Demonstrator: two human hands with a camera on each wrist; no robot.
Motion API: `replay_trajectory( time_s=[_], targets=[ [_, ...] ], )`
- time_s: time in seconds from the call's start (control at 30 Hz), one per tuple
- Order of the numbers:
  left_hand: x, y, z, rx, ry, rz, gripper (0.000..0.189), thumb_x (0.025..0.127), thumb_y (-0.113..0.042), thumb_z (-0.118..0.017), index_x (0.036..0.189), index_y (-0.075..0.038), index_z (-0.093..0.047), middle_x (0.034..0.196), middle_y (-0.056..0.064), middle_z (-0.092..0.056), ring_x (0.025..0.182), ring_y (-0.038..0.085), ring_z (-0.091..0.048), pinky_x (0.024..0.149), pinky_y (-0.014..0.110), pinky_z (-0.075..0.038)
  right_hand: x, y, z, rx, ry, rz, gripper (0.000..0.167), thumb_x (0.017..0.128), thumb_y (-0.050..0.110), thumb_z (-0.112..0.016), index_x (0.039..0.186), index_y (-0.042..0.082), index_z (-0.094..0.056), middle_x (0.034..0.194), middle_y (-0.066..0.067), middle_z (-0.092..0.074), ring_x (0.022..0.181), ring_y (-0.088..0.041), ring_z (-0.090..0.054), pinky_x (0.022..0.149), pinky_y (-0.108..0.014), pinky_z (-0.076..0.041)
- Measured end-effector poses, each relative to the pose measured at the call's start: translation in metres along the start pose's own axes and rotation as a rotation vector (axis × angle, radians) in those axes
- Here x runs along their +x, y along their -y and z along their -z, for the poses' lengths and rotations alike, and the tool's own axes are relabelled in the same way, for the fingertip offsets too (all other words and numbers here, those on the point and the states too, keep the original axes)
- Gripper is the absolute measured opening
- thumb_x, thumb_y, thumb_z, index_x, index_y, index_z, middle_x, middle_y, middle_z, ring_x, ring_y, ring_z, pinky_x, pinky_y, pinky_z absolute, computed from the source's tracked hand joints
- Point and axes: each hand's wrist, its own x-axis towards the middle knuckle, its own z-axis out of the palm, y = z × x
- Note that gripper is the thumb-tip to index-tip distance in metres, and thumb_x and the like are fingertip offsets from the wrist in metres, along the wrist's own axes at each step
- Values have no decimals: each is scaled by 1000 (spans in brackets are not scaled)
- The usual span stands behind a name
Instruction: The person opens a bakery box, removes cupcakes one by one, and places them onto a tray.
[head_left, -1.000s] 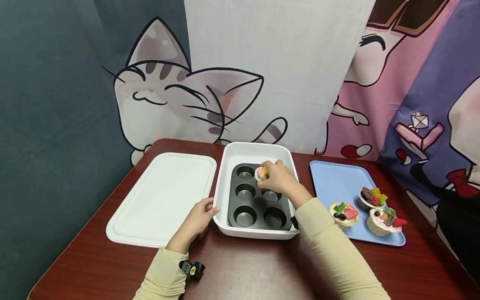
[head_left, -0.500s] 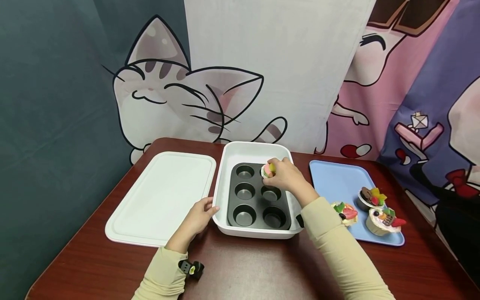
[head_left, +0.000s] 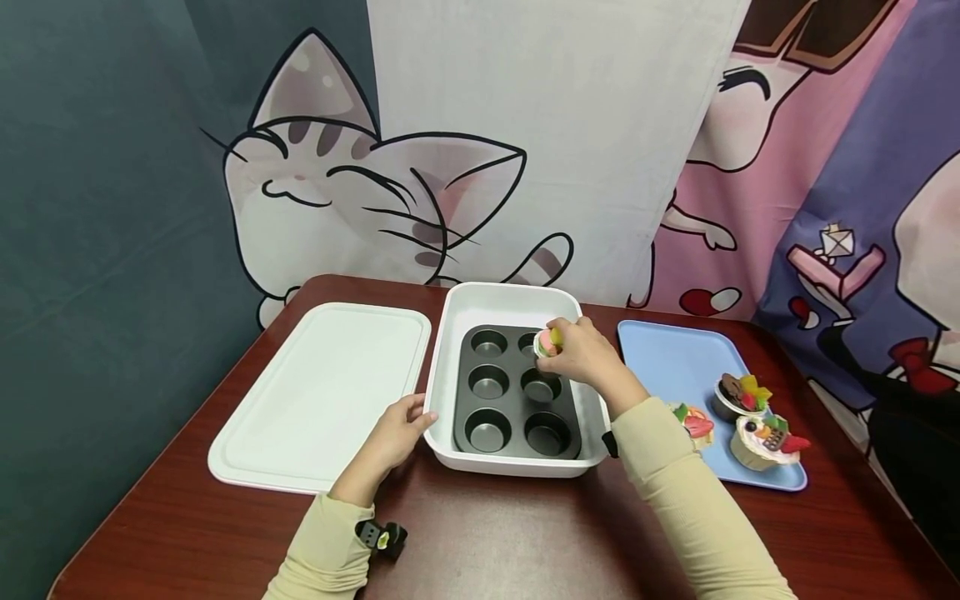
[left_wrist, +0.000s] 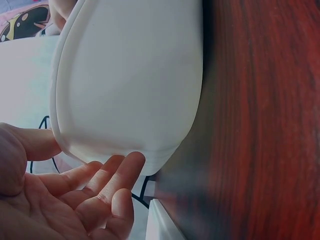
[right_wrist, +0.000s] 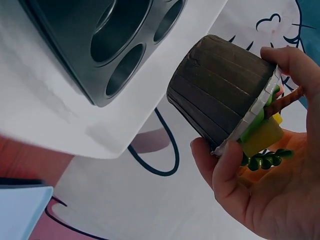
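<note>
A toy cupcake [head_left: 546, 343] with a dark pleated wrapper [right_wrist: 222, 85] and fruit topping is pinched at its rim between the thumb and fingers of my right hand [head_left: 588, 358]. It hangs tilted above the far right cup of a dark muffin tin [head_left: 515, 400], partly covering that cup. The tin lies inside a white rectangular tub [head_left: 517, 467]. My left hand [head_left: 395, 433] holds the tub's left wall near the front corner, thumb at the rim and fingers [left_wrist: 127, 170] against the outside. The tin's other visible cups hold nothing.
Left of the tub lies a white lid [head_left: 322, 400]. To the right, a blue tray [head_left: 675, 350] carries a chocolate cupcake [head_left: 742, 396], a pink-cream cupcake [head_left: 767, 443] and a strawberry cupcake [head_left: 696, 425] partly behind my right sleeve. A printed cloth [head_left: 555, 125] hangs behind the table.
My right hand has moved rightward with the cupcake, from between the tin's two far cups to over the far right one. My left hand keeps its place on the tub.
</note>
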Motion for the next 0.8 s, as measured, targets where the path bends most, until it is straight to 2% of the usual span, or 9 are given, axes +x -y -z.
replay_trajectory(
  time_s=[0.53, 0.8],
  targets=[
    [0, 0, 1, 17, 1, 6, 38, 86, -8, -52, 119, 10, -44, 106, 22, -56, 99, 29, -52, 84, 41, -41, -3, -13, 3, 9, -7, -17, 58, 64, 33, -65, 115, 9, -51, 86, -12, -43, 79, -24, -41, 56, -32, -36],
    [1, 0, 0, 18, 0, 7, 38, 86, -7, -52, 119, 10, -44, 106, 23, -55, 99, 29, -52, 84, 40, -41, -4, -21, 6, 15, -23, -20, 58, 64, 32, -66, 114, 7, -51, 89, -13, -44, 82, -25, -40, 59, -34, -36]
  ],
)
